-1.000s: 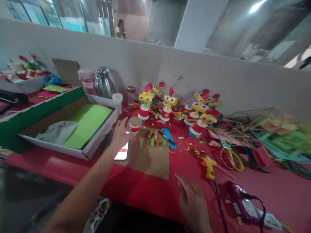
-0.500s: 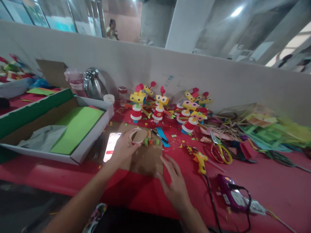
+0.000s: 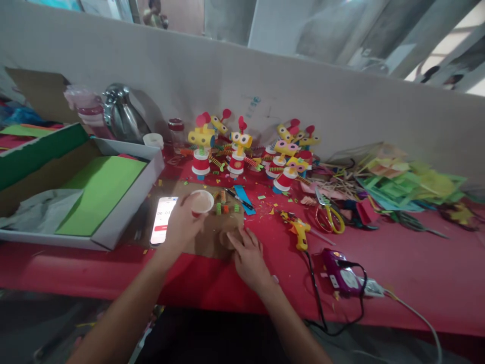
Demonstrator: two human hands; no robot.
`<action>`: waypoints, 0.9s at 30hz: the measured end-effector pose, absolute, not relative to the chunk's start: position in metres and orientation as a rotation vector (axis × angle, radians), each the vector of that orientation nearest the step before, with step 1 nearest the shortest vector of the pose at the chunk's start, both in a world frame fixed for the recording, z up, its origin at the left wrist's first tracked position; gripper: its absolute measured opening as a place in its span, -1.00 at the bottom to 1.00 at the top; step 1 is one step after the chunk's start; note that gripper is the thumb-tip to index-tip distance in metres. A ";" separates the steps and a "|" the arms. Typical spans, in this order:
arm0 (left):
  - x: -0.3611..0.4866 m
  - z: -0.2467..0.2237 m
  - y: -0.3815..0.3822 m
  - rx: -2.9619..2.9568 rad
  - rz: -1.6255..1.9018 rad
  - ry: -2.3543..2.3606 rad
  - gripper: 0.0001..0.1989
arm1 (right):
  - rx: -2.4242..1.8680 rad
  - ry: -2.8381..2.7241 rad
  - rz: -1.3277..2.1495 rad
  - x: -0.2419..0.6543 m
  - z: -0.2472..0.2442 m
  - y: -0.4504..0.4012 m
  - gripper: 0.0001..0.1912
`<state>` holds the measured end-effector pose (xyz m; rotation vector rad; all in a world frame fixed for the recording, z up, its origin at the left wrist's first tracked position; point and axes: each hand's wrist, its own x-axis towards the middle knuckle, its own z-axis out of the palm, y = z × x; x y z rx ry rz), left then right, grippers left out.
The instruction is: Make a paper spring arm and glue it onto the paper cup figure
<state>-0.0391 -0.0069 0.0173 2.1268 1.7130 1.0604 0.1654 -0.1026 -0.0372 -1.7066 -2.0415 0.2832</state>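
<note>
My left hand (image 3: 184,222) is wrapped round a paper cup (image 3: 202,202), its open rim facing up, over a brown cardboard sheet (image 3: 200,243). At the sheet's right edge my right hand (image 3: 248,253) rests palm down with its fingers apart, holding nothing that shows. Small folded paper springs (image 3: 226,209) lie just right of the cup. Beyond them are a black pen (image 3: 242,201) and a blue paper strip (image 3: 244,199). A lit phone (image 3: 161,222) lies left of my left hand.
Several cup figures (image 3: 237,164) stand behind the cardboard. At left is a box (image 3: 132,202) with green paper; a steel jug (image 3: 123,114) stands behind it. To the right are a yellow glue gun (image 3: 301,233), scissors (image 3: 333,218), a purple device (image 3: 343,275) with cables, and paper scraps.
The view has shifted right and down. The cup's rim has turned more upward in my left hand. My right hand has come down onto the cardboard, nearer the cup.
</note>
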 end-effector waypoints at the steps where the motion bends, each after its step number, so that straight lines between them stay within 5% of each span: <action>1: -0.041 0.017 0.004 2.099 1.054 1.758 -0.48 | -1.719 -2.057 0.278 0.167 -0.038 -0.103 -0.30; 4: -0.044 0.012 0.031 2.020 1.036 1.842 -0.53 | -1.730 -2.002 0.188 0.190 -0.034 -0.104 -0.29; 7: -0.046 0.009 0.038 2.025 1.090 1.822 -0.46 | -1.971 -1.785 -0.051 0.236 -0.021 -0.102 -0.50; 10: -0.041 0.005 0.012 2.113 1.296 1.824 -0.32 | -2.379 -1.581 -0.240 0.278 -0.011 -0.099 -0.56; 13: -0.027 -0.008 -0.038 2.355 1.270 1.653 -0.45 | -2.570 -1.533 -0.209 0.294 -0.014 -0.095 -0.60; 16: -0.010 -0.028 -0.086 2.620 0.951 1.316 -0.65 | -2.577 -1.434 -0.102 0.297 -0.019 -0.088 -0.61; 27: 0.002 -0.043 -0.114 2.754 0.624 1.293 -0.58 | -1.698 -0.641 1.006 0.283 -0.010 -0.084 -0.77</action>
